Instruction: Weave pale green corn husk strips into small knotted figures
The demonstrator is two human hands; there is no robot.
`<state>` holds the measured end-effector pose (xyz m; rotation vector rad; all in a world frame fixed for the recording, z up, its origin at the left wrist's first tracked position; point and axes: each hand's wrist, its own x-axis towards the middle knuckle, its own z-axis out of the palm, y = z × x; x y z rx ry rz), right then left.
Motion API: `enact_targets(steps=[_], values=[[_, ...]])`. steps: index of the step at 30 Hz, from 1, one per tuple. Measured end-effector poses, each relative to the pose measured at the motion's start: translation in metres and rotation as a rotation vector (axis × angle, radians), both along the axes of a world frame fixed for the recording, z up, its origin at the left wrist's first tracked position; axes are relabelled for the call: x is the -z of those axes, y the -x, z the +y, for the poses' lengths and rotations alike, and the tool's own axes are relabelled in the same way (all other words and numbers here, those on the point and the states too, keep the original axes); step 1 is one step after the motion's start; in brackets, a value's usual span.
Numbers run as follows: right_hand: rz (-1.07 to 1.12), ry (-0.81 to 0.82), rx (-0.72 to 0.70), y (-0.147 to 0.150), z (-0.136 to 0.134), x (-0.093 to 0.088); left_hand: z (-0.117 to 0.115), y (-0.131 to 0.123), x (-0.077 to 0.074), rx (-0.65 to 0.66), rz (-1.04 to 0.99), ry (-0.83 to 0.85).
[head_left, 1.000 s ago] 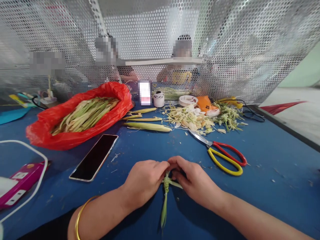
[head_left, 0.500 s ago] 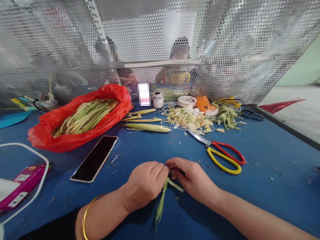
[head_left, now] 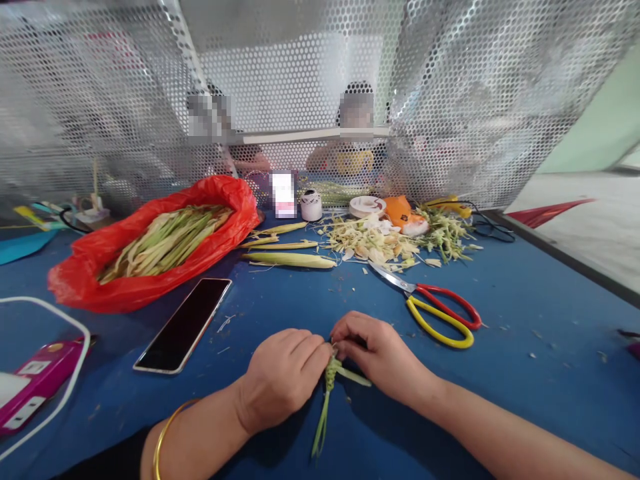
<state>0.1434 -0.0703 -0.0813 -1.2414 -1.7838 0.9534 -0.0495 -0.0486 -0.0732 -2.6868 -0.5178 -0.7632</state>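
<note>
A small braid of green plant leaf strips (head_left: 331,377) hangs at the front middle of the table, its loose ends pointing toward me. My left hand (head_left: 287,373) is closed on the braid's upper end; a gold bangle circles that wrist. Close against it, my right hand (head_left: 377,350) pinches the top of the strips between thumb and fingers. One pale strip (head_left: 355,377) sticks out to the right beneath my right hand. The fingertips hide the braid's top. Scissors with red and yellow handles (head_left: 440,327) lie to the right of my hands.
A red plastic bag (head_left: 90,287) of long leaves stands left, with a phone (head_left: 184,325) before it. Husks (head_left: 290,259), trimmed scraps (head_left: 370,240), a tape roll (head_left: 367,207) and a white jar (head_left: 311,207) lie further back. A power strip (head_left: 37,383) sits at left. People show behind the perforated screen.
My hands have shifted slightly at the braid, and more of its plaited part shows below my fingers. The whole view has moved a little, sliding things left.
</note>
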Motion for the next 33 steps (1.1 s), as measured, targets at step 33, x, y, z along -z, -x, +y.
enact_targets(steps=[33], values=[[0.146,0.325,-0.300,-0.007,-0.005,-0.012,0.010,0.012,-0.006,-0.272,-0.101,0.757]])
